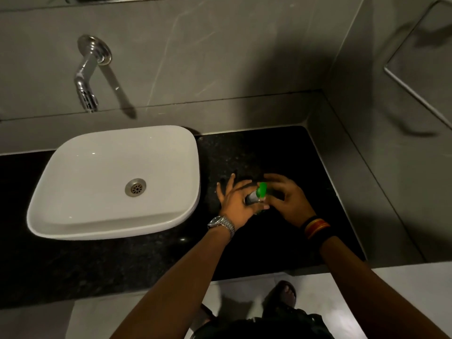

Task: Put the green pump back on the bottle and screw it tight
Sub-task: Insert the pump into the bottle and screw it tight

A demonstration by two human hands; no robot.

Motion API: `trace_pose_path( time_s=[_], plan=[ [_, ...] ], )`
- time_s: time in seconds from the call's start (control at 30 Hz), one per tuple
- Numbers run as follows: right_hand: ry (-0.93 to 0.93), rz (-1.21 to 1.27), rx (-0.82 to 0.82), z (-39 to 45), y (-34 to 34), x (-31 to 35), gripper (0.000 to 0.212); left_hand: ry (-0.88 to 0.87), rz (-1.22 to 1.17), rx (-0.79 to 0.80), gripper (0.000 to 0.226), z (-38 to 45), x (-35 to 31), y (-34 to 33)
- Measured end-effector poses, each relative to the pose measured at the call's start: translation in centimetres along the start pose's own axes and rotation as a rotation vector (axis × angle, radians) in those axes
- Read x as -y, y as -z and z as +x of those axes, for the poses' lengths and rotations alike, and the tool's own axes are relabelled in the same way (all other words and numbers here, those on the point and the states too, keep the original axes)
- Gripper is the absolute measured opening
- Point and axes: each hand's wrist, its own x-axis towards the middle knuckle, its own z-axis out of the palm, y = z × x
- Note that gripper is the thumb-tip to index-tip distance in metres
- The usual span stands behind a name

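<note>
One bottle (252, 199), one green pump (262, 188), two hands, one basin (115, 182), one tap (85, 77), one drain (135, 187). Over the black stone counter (269, 152), right of the basin and roughly midway between its near and far edges. Bottle seen almost from above, long axis close to upright, top tipped slightly toward the far right. Pump seated at the bottle's top, bright green, its head pointing up and a little far-right; whether threaded down fully cannot be told. Bottle body mostly hidden: a small dark and silvery patch showing between the fingers, with a hint of green lower down.

Left hand (236, 201) wrapped around the bottle's body from the left, fingers curled on it, a metal watch (221, 224) on the wrist. Right hand (287, 199) cupped beside the pump from the right, fingertips close at the pump; actual pinch on it not clear enough to call. Striped band (316, 227) on the right wrist.

White basin resting on the counter at left, chrome tap on the wall above it.
</note>
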Motion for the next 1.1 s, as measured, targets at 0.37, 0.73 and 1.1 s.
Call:
trace_pose_path(
  time_s=[0.37,0.73,1.1],
  plan=[
    [-0.007,-0.067,-0.027,0.1,-0.6,0.0,0.043,-0.030,0.022,0.005,0.044,0.0,-0.4,0.5],
    [0.014,-0.207,0.022,1.1,-0.6,0.3,0.041,-0.020,0.127,-0.046,0.058,-0.1,-0.2,-0.3],
    [0.092,-0.306,-0.032,1.2,-0.5,-0.9,0.034,-0.025,0.198,-0.129,0.062,-0.6,-0.7,-0.9]
  ],
)
